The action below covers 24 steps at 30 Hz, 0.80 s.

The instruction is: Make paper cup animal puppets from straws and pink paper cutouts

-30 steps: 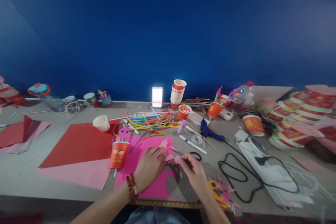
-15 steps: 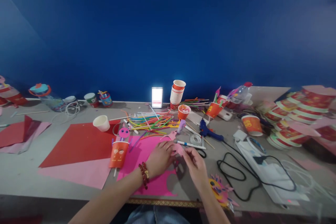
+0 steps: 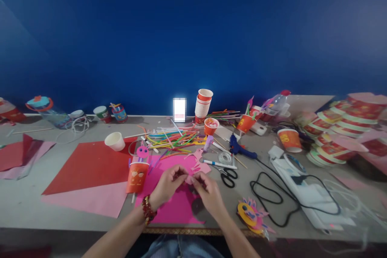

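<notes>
Both hands meet over a bright pink sheet (image 3: 169, 205) near the table's front edge. My left hand (image 3: 169, 183), with a red bead bracelet at the wrist, pinches a small pink piece (image 3: 189, 179). From the other side my right hand (image 3: 207, 193) grips the same piece between thumb and fingers. Just beyond them lie pink cut-outs (image 3: 198, 157), a white marker (image 3: 219, 165) and black-handled scissors (image 3: 229, 177). An orange cup (image 3: 137, 177) topped by a pink rabbit-like figure stands left of my left hand.
Colourful sticks (image 3: 175, 139) lie behind the hands. A blue glue gun (image 3: 242, 150), its black cord and a white power strip (image 3: 311, 197) spread to the right. Stacked cups (image 3: 202, 107) stand at the back. Red paper (image 3: 90, 165) covers part of the left side.
My left hand has drawn back toward me from the cut-outs and now pinches the small piece with my right hand. My right hand has shifted left, and the scissors show more fully.
</notes>
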Available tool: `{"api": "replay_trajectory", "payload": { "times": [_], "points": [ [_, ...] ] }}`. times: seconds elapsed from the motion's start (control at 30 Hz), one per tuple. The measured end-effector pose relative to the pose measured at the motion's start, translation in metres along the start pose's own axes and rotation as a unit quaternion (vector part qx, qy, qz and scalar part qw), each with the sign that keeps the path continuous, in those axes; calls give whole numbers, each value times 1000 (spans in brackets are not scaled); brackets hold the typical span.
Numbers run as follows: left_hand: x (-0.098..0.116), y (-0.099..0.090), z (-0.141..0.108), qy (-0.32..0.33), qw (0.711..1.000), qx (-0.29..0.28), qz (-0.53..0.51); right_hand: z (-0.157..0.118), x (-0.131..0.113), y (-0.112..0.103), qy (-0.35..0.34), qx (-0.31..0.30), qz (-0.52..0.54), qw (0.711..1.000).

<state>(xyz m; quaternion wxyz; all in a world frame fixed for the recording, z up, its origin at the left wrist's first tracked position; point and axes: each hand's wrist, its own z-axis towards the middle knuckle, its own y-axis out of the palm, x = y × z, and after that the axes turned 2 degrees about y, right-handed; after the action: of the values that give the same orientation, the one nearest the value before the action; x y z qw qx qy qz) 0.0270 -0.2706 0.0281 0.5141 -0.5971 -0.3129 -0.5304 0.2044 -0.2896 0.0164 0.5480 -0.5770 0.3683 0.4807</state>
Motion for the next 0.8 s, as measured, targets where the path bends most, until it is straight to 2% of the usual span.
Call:
{"api": "replay_trajectory", "payload": {
  "times": [0.13, 0.23, 0.47, 0.57, 0.67, 0.73, 0.8],
  "points": [
    [-9, -14, -10, -4, 997, 30, 64, 3, 3, 3, -52, 19, -145, 988],
    [-14, -23, -21, 0, 990, 38, 136, 6, 2, 8, -89, 5, -233, 968],
    [-21, -24, -35, 25, 966, 29, 256, 9, -1, 22, -114, -12, -359, 926],
    [-24, -21, -36, 41, 950, 21, 308, 7, 2, 25, -99, 4, -387, 917],
    [-29, -20, -37, 57, 936, 20, 347, 7, 5, 25, -94, 22, -376, 922],
    [-31, -19, -38, 64, 929, 24, 365, 8, 6, 19, -106, 27, -348, 931],
    [-32, -20, -39, 67, 929, 30, 362, 12, 7, 3, -120, 33, -328, 937]
  ]
}}
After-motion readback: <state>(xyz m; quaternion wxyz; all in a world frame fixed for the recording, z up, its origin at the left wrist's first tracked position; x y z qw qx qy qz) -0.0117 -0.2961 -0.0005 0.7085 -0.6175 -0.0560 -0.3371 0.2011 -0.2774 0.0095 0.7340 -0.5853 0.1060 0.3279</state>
